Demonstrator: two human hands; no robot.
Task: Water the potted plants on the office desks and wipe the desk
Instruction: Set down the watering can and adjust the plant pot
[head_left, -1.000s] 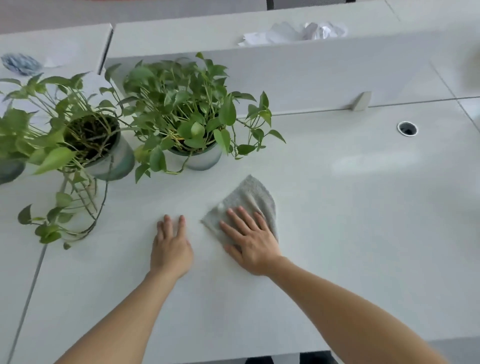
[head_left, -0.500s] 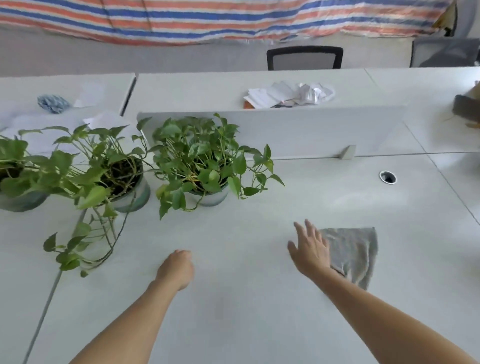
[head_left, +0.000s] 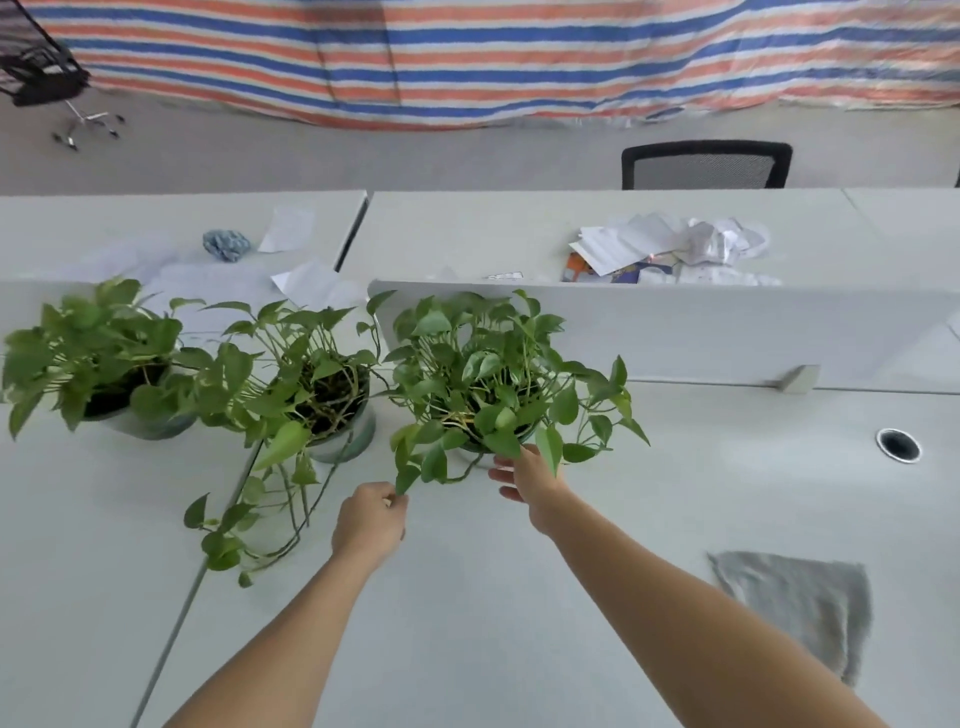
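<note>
Two hands reach for the right-hand plant (head_left: 488, 384) of three on a white desk (head_left: 519, 649).
The left hand (head_left: 370, 519), fingers curled, meets a hanging leaf (head_left: 402, 480); whether it pinches cannot be told; the right hand (head_left: 530, 480) is at the pot (head_left: 470, 457), fingertips hidden under leaves, grip unclear; the cloth (head_left: 800, 603) lies well to the right; likely risks: a tugged stem tearing, or the pot tipping and spilling soil.

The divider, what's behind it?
Crumpled papers on the far desk, with a black chair beyond. The divider hides the papers' near edge and the desk just behind it.
</note>
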